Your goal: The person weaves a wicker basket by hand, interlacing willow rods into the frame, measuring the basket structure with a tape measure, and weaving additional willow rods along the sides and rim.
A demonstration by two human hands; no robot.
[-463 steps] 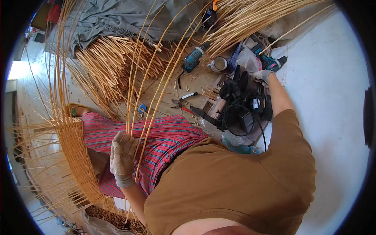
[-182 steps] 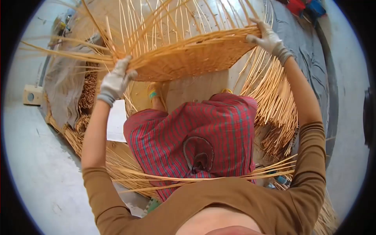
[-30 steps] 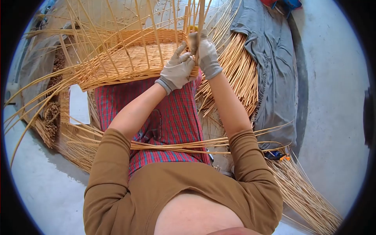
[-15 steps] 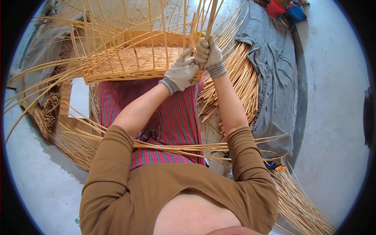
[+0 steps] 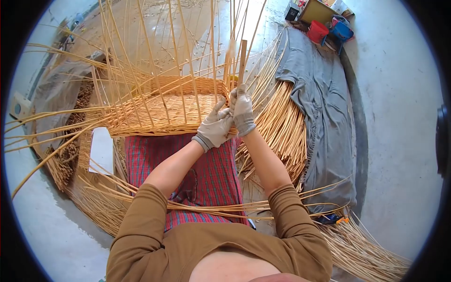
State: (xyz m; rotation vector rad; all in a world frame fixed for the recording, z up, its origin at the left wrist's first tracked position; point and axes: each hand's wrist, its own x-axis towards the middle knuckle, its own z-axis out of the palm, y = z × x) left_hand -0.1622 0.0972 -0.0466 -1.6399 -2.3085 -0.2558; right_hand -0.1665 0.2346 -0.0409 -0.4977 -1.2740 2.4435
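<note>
A partly woven wicker basket [image 5: 176,110] with tall upright stakes rests in front of me, over the striped red cloth on my lap. My left hand [image 5: 216,126], in a whitish work glove, is closed around the near right corner, thumb pointing up. Right beside it, my gloved right hand [image 5: 243,110] grips the lower end of an upright wooden stick [image 5: 243,61] at that same corner. The fingertips of both hands almost meet, and the stick's foot is hidden behind them.
Bundled willow rods [image 5: 284,129] lie to the right under a grey cloth [image 5: 324,122]. More rods [image 5: 361,249] spread at lower right. Long canes [image 5: 221,209] cross over my lap. A red bucket [image 5: 317,32] stands at far right. Long weavers [image 5: 61,134] stick out leftward.
The view has tilted up, so everything sits lower in it. My right hand has turned and come down the stick, closer to my left hand, which keeps hold of the corner.
</note>
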